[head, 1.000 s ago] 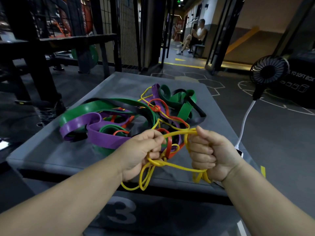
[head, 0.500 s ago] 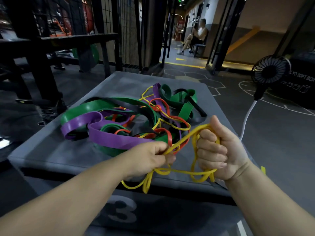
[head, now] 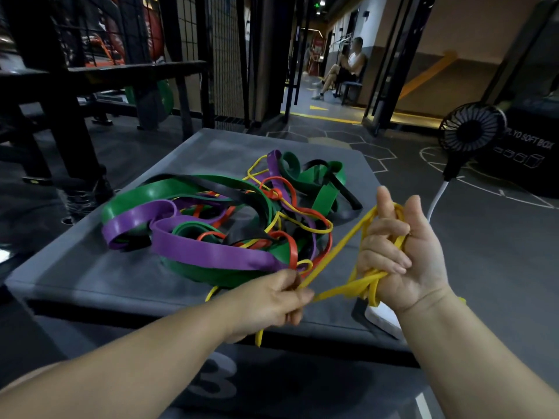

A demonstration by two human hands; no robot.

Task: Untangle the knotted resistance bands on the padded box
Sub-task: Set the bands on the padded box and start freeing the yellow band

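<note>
**Steadily, yellow band is drawn out of the knot**

Palm turned up, the right hand (head: 402, 255) curls its fingers round gathered coils of the yellow band (head: 332, 293). It has swung out to the right since a moment ago, pulling two strands taut. The left hand (head: 272, 300) pinches those strands between thumb and fingertips at the near edge. Slack is leaving the knot, so this band looks to be working loose. Behind, the tangle (head: 211, 225) of green, purple, red and black bands lies on the padded box (head: 90, 285), with yellow loops still threaded through it. No bin or tray is visible.
</note>
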